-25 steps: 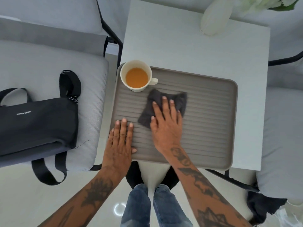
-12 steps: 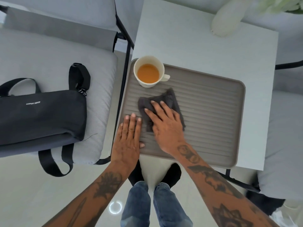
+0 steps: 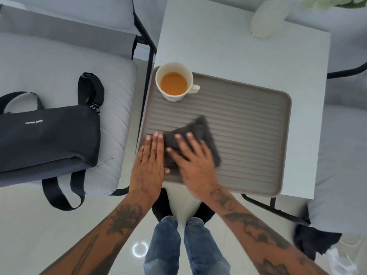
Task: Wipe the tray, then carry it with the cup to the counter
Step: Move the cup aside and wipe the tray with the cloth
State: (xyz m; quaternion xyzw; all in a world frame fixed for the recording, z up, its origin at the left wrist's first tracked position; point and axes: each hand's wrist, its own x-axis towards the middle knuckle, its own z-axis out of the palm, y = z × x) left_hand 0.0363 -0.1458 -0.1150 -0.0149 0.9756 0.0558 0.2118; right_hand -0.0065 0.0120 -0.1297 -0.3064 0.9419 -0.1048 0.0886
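Two hands are working the tray (image 3: 248, 124) on the counter (image 3: 228, 46): the left hand (image 3: 148, 165) is pinning it flat, fingers together, while the right hand (image 3: 195, 163), fingers splayed, is pressing the cloth (image 3: 198, 130). The cup (image 3: 174, 84) is sitting in the tray's far-left corner, clear of the wiping.

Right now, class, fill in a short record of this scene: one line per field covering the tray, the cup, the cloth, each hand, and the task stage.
tray: grey ribbed tray on the white table, its near edge past the table edge
cup: cream cup of orange drink, upright in the tray's far left corner
cloth: dark cloth flat on the tray
left hand: left hand flat on the tray's near left corner
right hand: right hand pressing the cloth, blurred
stage: wiping; tray not yet lifted
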